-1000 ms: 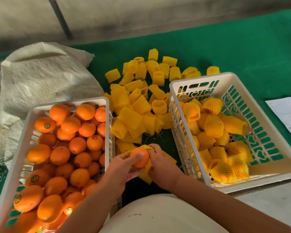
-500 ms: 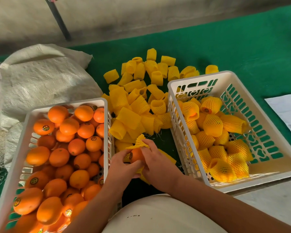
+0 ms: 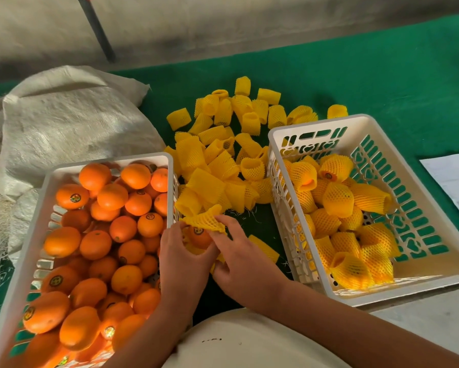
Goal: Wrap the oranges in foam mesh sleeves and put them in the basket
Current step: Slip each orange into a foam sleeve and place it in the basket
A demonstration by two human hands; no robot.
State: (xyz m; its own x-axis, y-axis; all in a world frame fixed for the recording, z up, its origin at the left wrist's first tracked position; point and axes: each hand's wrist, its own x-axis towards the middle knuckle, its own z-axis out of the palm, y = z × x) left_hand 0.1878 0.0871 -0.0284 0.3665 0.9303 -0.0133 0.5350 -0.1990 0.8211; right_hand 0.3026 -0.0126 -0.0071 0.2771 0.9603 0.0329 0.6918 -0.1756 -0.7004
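We grip the orange (image 3: pixel 198 236) between both hands; left hand (image 3: pixel 182 257) and right hand (image 3: pixel 243 258) fingers pinch the foam mesh sleeve (image 3: pixel 206 220), half-drawn over its far side.

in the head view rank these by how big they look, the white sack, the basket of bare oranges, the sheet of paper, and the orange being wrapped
1. White sack and basket of bare oranges: look alike in size, and the basket sits nearer the camera, so unranked.
2. Sheet of paper, cut off by the frame edge.
3. Orange being wrapped, mostly hidden by hands and sleeve.
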